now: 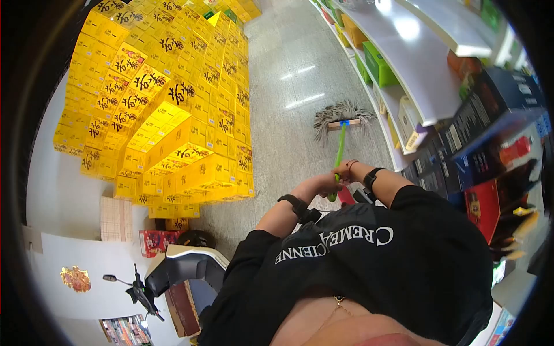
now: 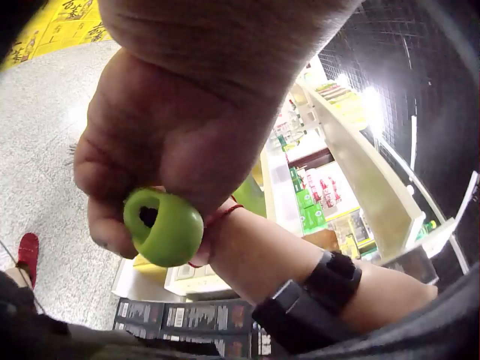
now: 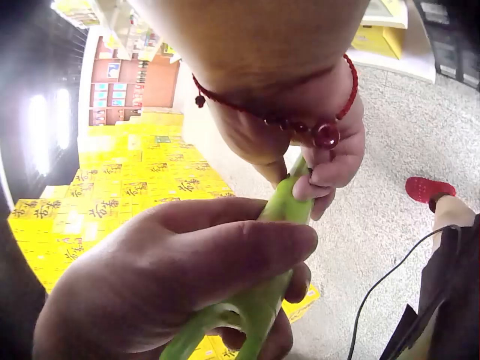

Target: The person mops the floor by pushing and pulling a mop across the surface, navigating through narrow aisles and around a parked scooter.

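Observation:
A mop with a green handle reaches forward from the person, its grey strand head spread on the floor beside the shelves. The left hand grips the handle at its near end; the rounded green end with a hanging hole pokes out of that fist in the left wrist view. Farther along the handle, the right hand curls its fingers round it, just past the left hand. A red cord bracelet circles the right wrist. In the right wrist view, the left thumb lies along the green handle.
Stacked yellow cartons line the aisle's left side. White shelves with goods run along the right, dark boxes nearer the person. Grey speckled floor stretches between them. A scooter stands behind at the lower left.

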Available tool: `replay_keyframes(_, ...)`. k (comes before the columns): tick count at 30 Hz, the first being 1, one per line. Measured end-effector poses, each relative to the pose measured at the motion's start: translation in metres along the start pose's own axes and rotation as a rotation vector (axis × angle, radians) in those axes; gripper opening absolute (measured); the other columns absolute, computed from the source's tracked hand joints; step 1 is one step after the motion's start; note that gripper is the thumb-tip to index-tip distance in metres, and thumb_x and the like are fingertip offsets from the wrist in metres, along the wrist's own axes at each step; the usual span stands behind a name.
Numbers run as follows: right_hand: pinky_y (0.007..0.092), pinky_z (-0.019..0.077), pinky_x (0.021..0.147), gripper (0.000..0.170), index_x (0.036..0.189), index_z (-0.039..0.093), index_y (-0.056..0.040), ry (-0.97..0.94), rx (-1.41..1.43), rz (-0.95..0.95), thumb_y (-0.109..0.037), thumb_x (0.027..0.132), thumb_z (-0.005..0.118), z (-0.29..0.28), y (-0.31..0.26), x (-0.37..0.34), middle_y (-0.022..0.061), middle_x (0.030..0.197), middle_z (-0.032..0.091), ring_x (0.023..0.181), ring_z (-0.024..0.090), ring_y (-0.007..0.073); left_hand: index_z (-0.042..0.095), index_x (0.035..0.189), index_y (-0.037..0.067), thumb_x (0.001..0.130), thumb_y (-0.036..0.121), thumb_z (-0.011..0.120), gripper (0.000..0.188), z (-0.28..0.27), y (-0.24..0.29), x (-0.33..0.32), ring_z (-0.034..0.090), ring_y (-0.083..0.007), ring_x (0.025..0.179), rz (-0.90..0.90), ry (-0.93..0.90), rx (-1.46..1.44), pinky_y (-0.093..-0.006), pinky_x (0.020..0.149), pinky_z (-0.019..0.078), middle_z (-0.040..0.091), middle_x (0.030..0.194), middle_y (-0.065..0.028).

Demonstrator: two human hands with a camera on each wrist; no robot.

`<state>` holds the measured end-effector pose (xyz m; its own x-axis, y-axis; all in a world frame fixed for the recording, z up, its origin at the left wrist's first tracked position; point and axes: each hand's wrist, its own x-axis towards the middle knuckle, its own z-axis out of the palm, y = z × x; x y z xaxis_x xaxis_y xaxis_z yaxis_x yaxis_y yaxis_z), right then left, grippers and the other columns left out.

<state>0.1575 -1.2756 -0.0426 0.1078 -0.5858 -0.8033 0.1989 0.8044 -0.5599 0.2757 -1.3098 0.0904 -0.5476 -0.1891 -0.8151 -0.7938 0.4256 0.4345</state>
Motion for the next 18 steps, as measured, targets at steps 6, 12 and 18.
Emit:
replay_keyframes(6,0.0286,0.0367,0.04,0.02,0.073,0.05,-0.007,0.077,-0.029,0.018,-0.026,0.08,0.049,-0.039,-0.123,0.013,0.0043,0.056,0.047,0.042,0.042,0.0146,0.056,0.084,0.004,0.074,0.028,0.057,0.026,-0.127,-0.005,0.058,0.049,-0.0191,0.056,0.103,-0.056,-0.079,-0.0336,0.048,0.041,0.053,0.064,-0.0068)
replay_keyframes(12,0.0232,0.0317,0.034,0.02,0.07,0.052,-0.0065,0.138,-0.018,0.003,-0.024,0.078,0.054,-0.079,-0.194,0.011,0.0029,0.052,0.047,0.038,0.042,0.0114,0.054,0.084,0.002,0.073,0.031,0.059,0.031,-0.204,0.026,0.075,0.049,-0.0161,0.052,0.114,-0.117,-0.208,-0.0309,0.044,0.0394,0.053,0.065,-0.006)
replay_keyframes(18,0.0238,0.034,0.033,0.025,0.071,0.053,-0.005,0.171,-0.018,-0.032,-0.027,0.083,0.051,-0.114,-0.265,0.053,0.0031,0.052,0.05,0.038,0.043,0.011,0.055,0.08,0.0,0.072,0.032,0.058,0.033,-0.289,0.028,0.106,0.051,-0.0175,0.052,0.146,-0.099,-0.209,-0.0305,0.045,0.0415,0.055,0.066,-0.008)
